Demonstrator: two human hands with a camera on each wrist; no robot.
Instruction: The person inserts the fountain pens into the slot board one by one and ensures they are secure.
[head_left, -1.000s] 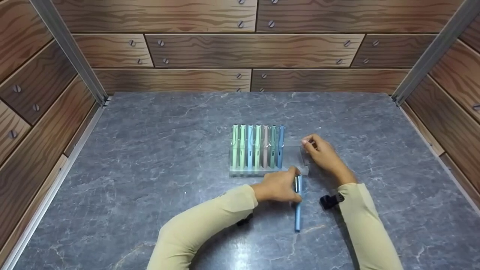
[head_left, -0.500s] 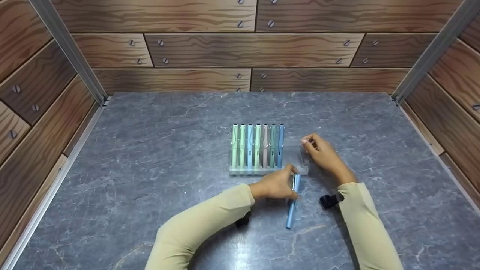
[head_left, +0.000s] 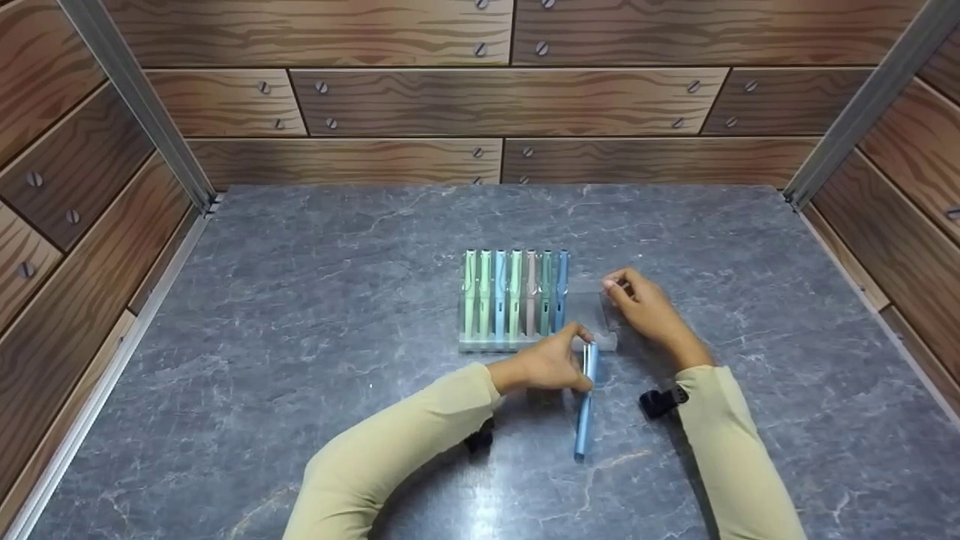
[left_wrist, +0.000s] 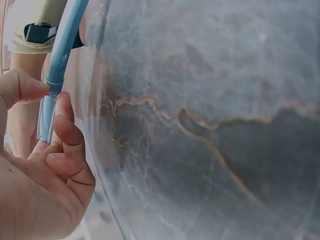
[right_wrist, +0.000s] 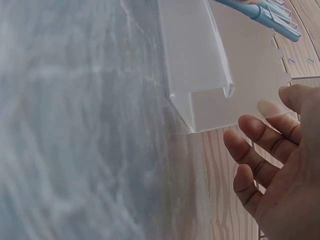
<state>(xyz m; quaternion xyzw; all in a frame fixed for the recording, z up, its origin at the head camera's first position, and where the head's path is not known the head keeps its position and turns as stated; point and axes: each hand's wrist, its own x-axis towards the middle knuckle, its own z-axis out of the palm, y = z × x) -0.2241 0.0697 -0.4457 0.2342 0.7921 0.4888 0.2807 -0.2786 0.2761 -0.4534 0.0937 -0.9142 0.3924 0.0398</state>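
Observation:
In the head view my left hand (head_left: 551, 365) pinches a light blue pen (head_left: 584, 420) near its clip end, between thumb and fingers. The pen slants over the table in front of a clear pen stand (head_left: 536, 345). In the left wrist view the thumb and index finger meet on the pen (left_wrist: 62, 47) by the joint of its cap. My right hand (head_left: 645, 309) holds the stand's right edge; in the right wrist view one fingertip shows faintly through the clear panel (right_wrist: 240, 107), with the thumb at the edge. The other fingers are loosely bent.
Several pens (head_left: 516, 292) in green, blue and pink stand side by side in the left and middle slots of the stand. The grey marbled table (head_left: 300, 300) reaches back to wood-patterned walls (head_left: 510, 97). A black wrist device (head_left: 660, 403) is strapped at the right sleeve.
My left hand has shifted slightly left and back, carrying the blue pen. The pen's lower end has swung left. The right hand and the stand have stayed put.

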